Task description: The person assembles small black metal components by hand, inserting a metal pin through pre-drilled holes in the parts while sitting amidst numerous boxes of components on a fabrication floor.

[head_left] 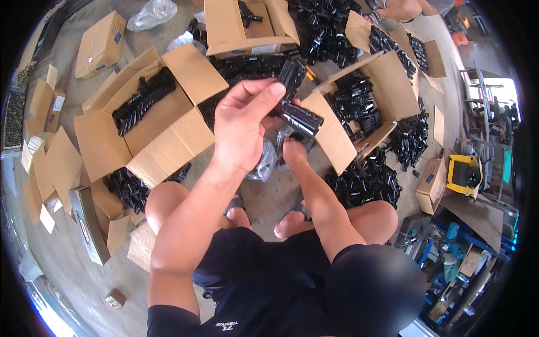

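My left hand (244,112) is raised in front of me, its thumb pressed on a glossy black angled part (303,119). It looks like a tubular fitting with two arms; I cannot tell its exact kind. Just below its lower end is my right hand (295,150), fingers curled in. What the right hand grips is hidden behind the part. Beside that hand a clear plastic bag (263,163) sits between my knees. To the left stands an open cardboard box (171,154) with several similar black parts (147,95) inside.
Another open box (337,132) with black parts is at the right. Heaps of black parts (368,182) lie around it and at the far side (325,33). A third open box (252,42) stands ahead. Another person's hand (401,10) shows at the top right. A yellow frame (465,175) stands at right.
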